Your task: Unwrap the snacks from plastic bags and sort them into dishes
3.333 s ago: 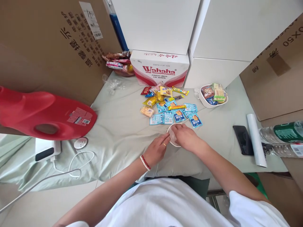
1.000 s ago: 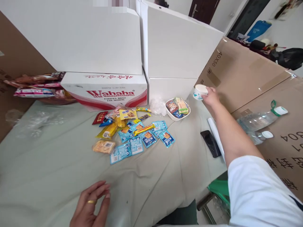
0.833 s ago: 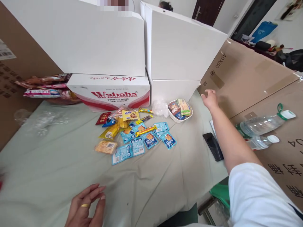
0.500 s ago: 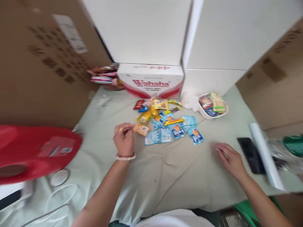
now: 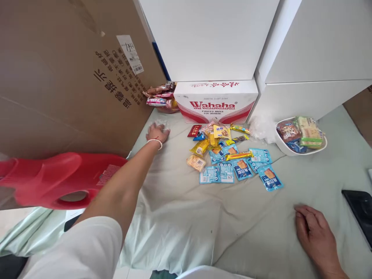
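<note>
My left hand [image 5: 157,133] is stretched far forward to the back left of the cloth-covered table [image 5: 180,217], its fingers on a crumpled clear plastic wrapper [image 5: 161,124] beside the big brown carton. I cannot tell whether the fingers have closed on the wrapper. My right hand [image 5: 314,232] lies flat on the cloth at the near right, fingers spread, holding nothing. A heap of small snack packets [image 5: 229,159], blue, yellow and red, lies between the two hands.
A white bowl [image 5: 302,149] filled with snacks sits at the right, with a clear bag next to it. A Wahaha water box [image 5: 216,101] and white boxes line the back. A red jug [image 5: 58,180] lies at the left, a black phone [image 5: 359,205] at the right edge.
My right hand put a small white cup away to the far right, came back and settled flat on the cloth. My left hand moved from the near cloth out to the plastic wrapper at the back left.
</note>
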Tool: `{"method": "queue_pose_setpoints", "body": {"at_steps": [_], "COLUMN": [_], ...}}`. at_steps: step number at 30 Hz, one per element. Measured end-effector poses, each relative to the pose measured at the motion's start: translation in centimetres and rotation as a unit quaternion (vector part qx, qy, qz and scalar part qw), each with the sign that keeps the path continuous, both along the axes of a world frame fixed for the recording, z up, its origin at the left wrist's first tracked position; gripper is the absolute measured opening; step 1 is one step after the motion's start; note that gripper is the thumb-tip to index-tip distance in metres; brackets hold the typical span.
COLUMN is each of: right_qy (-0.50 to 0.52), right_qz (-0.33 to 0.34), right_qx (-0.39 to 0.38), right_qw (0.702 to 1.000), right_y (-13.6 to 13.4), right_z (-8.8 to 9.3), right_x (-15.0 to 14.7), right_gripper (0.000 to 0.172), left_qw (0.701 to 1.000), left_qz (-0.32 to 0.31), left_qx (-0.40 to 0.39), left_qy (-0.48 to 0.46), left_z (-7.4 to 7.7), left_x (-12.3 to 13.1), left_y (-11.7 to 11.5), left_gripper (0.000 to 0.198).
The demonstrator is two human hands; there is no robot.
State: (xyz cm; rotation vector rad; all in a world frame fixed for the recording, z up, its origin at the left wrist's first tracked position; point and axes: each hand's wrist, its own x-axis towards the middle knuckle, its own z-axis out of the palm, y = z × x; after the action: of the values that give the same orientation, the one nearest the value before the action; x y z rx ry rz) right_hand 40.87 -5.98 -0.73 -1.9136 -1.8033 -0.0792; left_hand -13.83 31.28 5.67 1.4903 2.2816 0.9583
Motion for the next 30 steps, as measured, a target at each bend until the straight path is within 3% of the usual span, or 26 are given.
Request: {"method": "queue_pose_setpoints", "body": {"at_steps": [3, 7, 9, 12, 14, 16, 19, 23, 27, 30], "right_qy": [0.013, 0.057, 0.060, 0.050, 0.045, 0.048, 0.063, 0.088, 0.111, 0.115], "right_qz": [0.005, -0.013, -0.018, -0.022, -0.025, -0.027, -0.031, -0.036, -0.036, -0.040], "right_qx": [-0.001, -0.007, 0.001, 0.007, 0.008, 0.011, 0.015, 0.011, 0.005, 0.005], "right_qw": [1.000, 0.998, 0.998, 0.999, 0.999, 0.998, 0.997, 0.995, 0.993, 0.993], "right_y": [0.4, 1.1, 1.3, 1.4, 1.3, 1.3, 1.4, 1.3, 1.2, 1.2], "right_z": [0.6, 1.2, 1.1, 0.8, 0.6, 0.7, 0.8, 0.8, 0.8, 0.8], "right_x": [-0.1, -0.5, -0.7, -1.0, -1.3, -1.5, -1.7, -1.7, -1.6, -1.6], "right_gripper": [0.025, 0.022, 0.023, 0.023, 0.022, 0.021, 0.020, 0.019, 0.019, 0.020], "left_qw": [0.999, 0.985, 0.971, 0.941, 0.903, 0.896, 0.918, 0.896, 0.862, 0.864], "left_qz": [0.013, 0.011, -0.058, -0.204, -0.305, -0.312, -0.301, -0.409, -0.477, -0.477], "left_qx": [0.009, 0.152, 0.210, 0.255, 0.302, 0.316, 0.254, 0.101, -0.022, -0.047], "left_qy": [-0.038, -0.080, -0.094, -0.087, -0.039, 0.003, 0.052, 0.137, 0.168, 0.155], "left_z": [-0.9, -0.5, 0.2, 1.7, 3.0, 4.4, 5.6, 4.0, 1.6, 1.8], "left_x": [1.4, 7.7, 12.2, 19.3, 23.6, 27.6, 33.3, 39.3, 41.9, 42.1], "left_y": [-0.1, -3.4, -6.0, -9.0, -9.4, -8.4, -5.3, -1.3, 1.0, 2.5], "left_gripper": [0.021, 0.029, 0.038, 0.020, 0.017, 0.018, 0.021, 0.036, 0.034, 0.035]}}
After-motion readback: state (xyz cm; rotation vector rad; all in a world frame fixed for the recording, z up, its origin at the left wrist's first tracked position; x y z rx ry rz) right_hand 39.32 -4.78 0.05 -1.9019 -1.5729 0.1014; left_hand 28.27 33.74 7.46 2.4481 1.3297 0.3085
